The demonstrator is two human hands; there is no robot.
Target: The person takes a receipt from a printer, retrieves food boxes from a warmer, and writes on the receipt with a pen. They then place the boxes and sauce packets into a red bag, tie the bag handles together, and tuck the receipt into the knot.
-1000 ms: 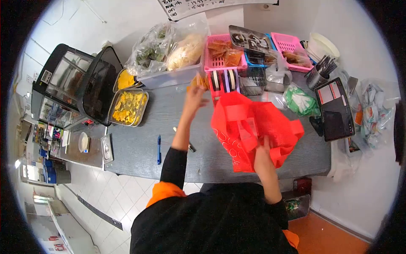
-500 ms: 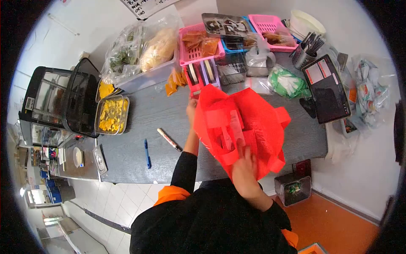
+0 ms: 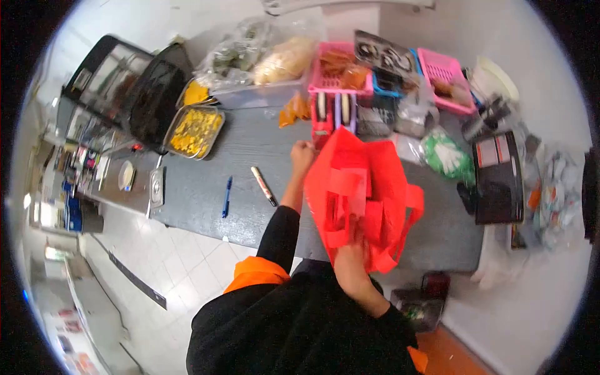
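Observation:
A red tote bag (image 3: 390,172) stands open on the grey table in front of me. Its handles hang loose at the mouth, and a pale slip of paper (image 3: 357,203) shows inside. My right hand (image 3: 352,261) reaches over the near rim into the bag, fingers stretched toward the slip and slightly blurred. At the bag's far left edge, my left hand (image 3: 302,156) is closed, with whatever it grips hidden. Just beyond it stands a red tape dispenser (image 3: 322,119), beside a purple tape dispenser (image 3: 345,112).
A marker (image 3: 263,185) and a blue pen (image 3: 227,197) lie left of my left arm. Farther left sits a tray of yellow pieces (image 3: 195,131). Pink baskets (image 3: 447,78) line the back. A tablet (image 3: 499,178) stands at the right, near a green-and-white bag (image 3: 447,153).
My view has turned, shifting the table's contents in the picture. My right hand remains in the bag, its fingers less spread. My left hand stays near the bag's far left edge and shows more fully.

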